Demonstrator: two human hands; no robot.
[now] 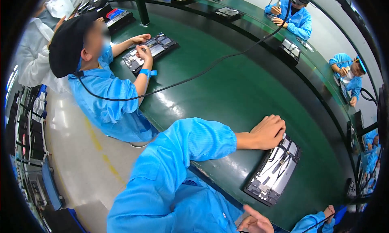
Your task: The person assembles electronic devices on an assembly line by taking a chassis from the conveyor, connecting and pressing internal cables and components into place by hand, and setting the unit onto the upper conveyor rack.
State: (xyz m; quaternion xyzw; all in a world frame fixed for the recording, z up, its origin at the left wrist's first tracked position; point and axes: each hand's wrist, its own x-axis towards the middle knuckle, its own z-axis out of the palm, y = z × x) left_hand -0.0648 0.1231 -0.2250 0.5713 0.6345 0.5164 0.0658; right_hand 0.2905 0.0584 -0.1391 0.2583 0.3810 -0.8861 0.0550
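Note:
An opened laptop base (275,168) lies on the green bench in front of me, its black frame showing silvery panels and dark cables. My left hand (267,132) is at its far end, fingers bent down together over the edge; their tips are partly hidden. Close to the bench's front edge, just off the near end of the laptop base, is my right hand (256,222). Its index finger points out, apart from the other fingers, and I see nothing held in it. The lower frame edge cuts this hand off.
A black cable (219,61) hangs across the view. Left along the green bench (202,99), a co-worker (105,83) handles another opened laptop base (152,51). More units line the far track (229,13). A loaded rack (36,140) stands at far left.

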